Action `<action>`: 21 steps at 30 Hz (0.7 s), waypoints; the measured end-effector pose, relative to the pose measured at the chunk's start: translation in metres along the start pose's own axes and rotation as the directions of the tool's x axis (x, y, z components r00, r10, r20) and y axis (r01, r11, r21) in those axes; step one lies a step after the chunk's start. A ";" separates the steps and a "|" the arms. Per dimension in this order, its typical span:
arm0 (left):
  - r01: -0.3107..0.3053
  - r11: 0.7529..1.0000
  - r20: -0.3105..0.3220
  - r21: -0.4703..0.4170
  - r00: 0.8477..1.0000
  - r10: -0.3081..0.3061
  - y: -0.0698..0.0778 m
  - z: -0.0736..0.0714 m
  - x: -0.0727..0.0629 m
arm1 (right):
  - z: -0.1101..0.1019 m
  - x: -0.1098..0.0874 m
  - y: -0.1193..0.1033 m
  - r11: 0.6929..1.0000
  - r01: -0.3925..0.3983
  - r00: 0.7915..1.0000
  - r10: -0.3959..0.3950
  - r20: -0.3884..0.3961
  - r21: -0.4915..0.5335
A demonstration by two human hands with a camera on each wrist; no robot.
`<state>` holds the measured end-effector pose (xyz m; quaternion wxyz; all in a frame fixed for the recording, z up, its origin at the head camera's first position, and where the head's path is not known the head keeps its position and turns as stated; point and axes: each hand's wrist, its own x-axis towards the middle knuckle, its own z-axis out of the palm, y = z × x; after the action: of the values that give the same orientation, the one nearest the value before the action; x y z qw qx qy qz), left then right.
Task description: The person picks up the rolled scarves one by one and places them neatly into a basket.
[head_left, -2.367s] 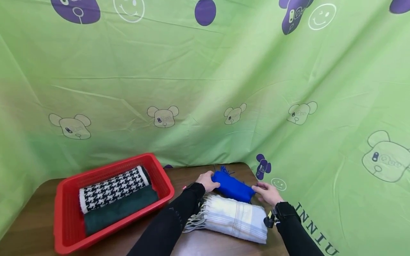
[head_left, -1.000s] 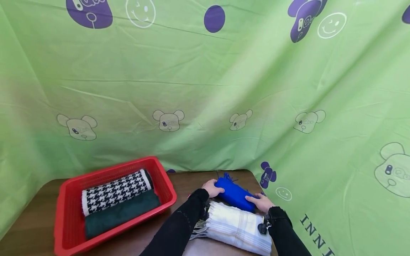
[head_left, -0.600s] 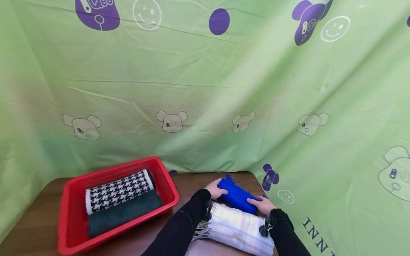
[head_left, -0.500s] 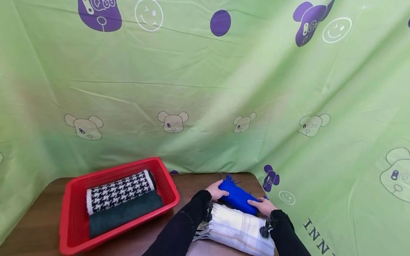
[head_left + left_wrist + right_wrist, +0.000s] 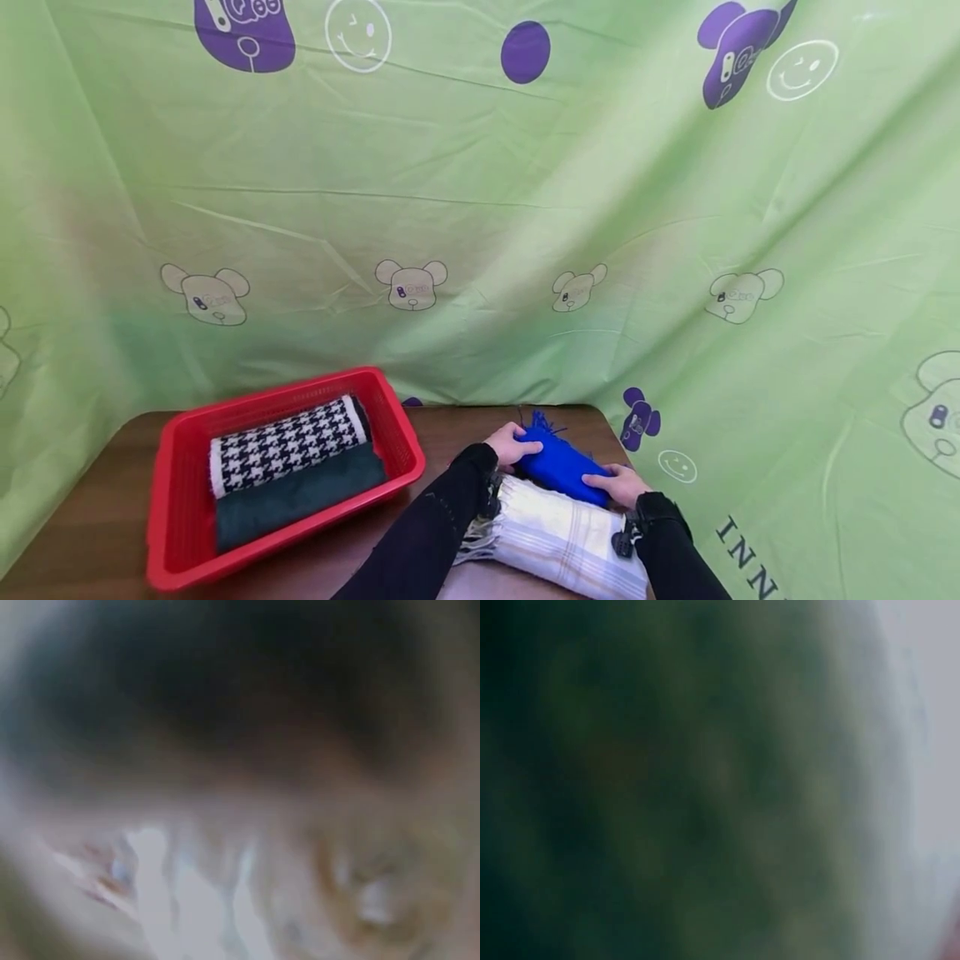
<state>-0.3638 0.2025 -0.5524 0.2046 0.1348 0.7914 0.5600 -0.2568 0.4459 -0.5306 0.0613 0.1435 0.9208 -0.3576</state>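
Note:
In the head view a folded blue scarf (image 5: 564,468) with fringe at its far end lies near the table's back right corner. My left hand (image 5: 510,446) grips its left end, thumb on top. At the other end my right hand (image 5: 622,484) holds it the same way, the fingers mostly hidden beneath. Just in front lies a folded white plaid scarf (image 5: 562,533), its fringe (image 5: 480,537) pointing left, under my wrists. Both wrist views are too blurred to show the hands; pale strands (image 5: 199,900) appear in the left wrist view.
A red plastic basket (image 5: 408,471) stands at the left of the wooden table (image 5: 97,508). Inside lie a folded black-and-white houndstooth cloth (image 5: 288,446) and a folded dark green cloth (image 5: 300,497). A green printed curtain (image 5: 465,208) hangs behind and at the right.
My right hand has shifted from the blue scarf's right tip to a fuller hold, thumb on top. The left hand keeps its end. The head view has turned slightly left.

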 end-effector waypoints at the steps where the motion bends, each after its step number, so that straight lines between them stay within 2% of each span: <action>1: -0.004 1.000 -0.003 -0.007 1.000 0.004 0.001 -0.001 -0.001 | 0.000 0.000 0.000 1.000 0.003 1.000 -0.003 -0.003 -0.006; 8: -0.033 0.999 -0.038 -0.040 0.999 0.031 0.001 -0.003 -0.001 | -0.002 0.000 -0.002 1.000 0.013 1.000 -0.013 -0.004 -0.023; 14: -0.075 0.997 -0.081 0.030 0.994 0.077 -0.007 -0.002 0.005 | -0.001 0.001 -0.007 0.999 0.021 1.000 -0.021 0.012 -0.045; 21: -0.057 0.998 -0.060 0.020 0.997 0.058 -0.011 -0.002 0.010 | 0.001 0.001 -0.008 0.997 0.049 0.999 -0.048 0.018 -0.065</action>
<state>-0.3737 0.2015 -0.5642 0.1631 0.1423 0.7983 0.5620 -0.2605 0.4400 -0.5262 0.0649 0.1160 0.9346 -0.3299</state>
